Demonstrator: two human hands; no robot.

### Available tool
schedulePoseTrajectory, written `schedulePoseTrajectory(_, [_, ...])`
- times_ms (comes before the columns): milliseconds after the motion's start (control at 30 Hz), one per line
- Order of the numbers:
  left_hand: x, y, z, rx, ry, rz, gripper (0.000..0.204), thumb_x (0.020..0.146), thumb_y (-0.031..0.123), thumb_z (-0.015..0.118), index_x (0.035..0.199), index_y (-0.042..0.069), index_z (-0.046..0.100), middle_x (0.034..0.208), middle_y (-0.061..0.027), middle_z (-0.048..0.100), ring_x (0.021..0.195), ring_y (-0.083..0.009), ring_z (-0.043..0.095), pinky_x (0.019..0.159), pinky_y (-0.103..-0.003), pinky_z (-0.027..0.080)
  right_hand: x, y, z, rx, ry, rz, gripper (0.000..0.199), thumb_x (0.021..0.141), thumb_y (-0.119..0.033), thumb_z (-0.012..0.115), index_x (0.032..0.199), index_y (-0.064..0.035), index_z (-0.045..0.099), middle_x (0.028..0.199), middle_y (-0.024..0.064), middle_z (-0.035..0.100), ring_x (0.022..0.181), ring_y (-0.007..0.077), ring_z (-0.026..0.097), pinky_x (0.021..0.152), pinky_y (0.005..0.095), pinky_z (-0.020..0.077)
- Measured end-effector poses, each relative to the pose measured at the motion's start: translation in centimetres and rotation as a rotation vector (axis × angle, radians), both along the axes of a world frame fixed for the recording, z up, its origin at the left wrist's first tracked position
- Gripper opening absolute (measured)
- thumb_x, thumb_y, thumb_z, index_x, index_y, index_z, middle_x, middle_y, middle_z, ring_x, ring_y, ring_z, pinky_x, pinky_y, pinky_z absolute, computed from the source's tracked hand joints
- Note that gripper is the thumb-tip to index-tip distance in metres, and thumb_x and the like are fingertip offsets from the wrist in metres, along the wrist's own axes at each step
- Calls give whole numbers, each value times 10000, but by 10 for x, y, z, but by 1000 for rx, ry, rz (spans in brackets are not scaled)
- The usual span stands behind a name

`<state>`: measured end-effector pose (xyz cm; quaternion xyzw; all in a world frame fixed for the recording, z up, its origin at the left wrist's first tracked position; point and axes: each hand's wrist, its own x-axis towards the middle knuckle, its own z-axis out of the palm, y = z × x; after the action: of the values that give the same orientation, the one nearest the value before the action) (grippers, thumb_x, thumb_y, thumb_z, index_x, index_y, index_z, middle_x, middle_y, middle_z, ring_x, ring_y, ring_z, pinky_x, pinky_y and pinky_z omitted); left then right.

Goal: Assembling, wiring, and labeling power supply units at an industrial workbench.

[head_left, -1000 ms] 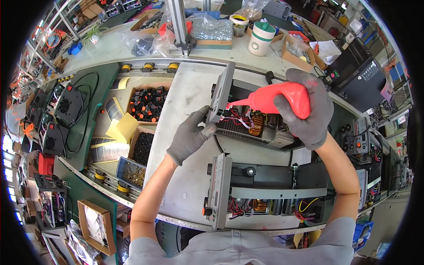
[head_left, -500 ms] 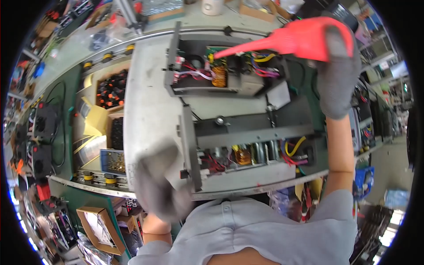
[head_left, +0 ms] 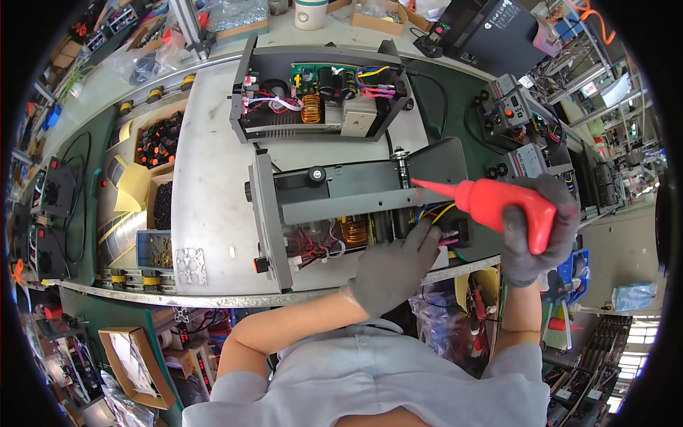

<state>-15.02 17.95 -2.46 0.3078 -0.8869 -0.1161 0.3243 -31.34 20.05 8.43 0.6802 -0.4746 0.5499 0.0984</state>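
Fingers (head_left: 515, 226) on my right hand (head_left: 553, 249) are curled tight around a red squeeze bottle (head_left: 498, 204), grey glove and all. It's off to the right of the near machine (head_left: 270, 220), held up in the air with its long thin spout aimed left. The tip sits right by a little metal post (head_left: 403, 171) on that machine; can't tell if it's actually touching.

Left hand (head_left: 391, 277), also gloved, is reaching across to the near side of the same machine, fingers stretched out and a bit apart. Their tips are at the yellow and blue wires (head_left: 440, 211), but I honestly can't tell whether they're pinching anything.

So the near machine's lying open on the white tabletop (head_left: 213, 213), front panel at the left end, copper coil (head_left: 353, 230) showing inside. Behind it there's another opened-up machine (head_left: 242, 89) with a green board (head_left: 304, 70) and its own coil (head_left: 311, 109). Left of all that I've got a box of black and orange parts (head_left: 158, 142), a bent yellow sheet (head_left: 133, 186), and a blue tray (head_left: 143, 249) holding small brass-coloured bits.
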Motion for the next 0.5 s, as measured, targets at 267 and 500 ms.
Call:
schedulePoseTrajectory(267, [1,-12,8,46,163,63,284,812,221,666,1072,129,600,1063,-9,635,545,-177,617,453,-276,481,0,7,13,-183,-266,16,429,745,-99,712,1068,-62,432,863,66,541,721,123,523,667,244,460])
schedulePoseTrajectory(500, [2,-7,4,71,155,11,292,828,227,658,1097,130,599,1081,-21,632,562,-189,625,458,-279,486,-13,36,0,-41,-106,69,433,773,-164,703,1106,-80,441,968,75,528,784,174,564,696,298,508])
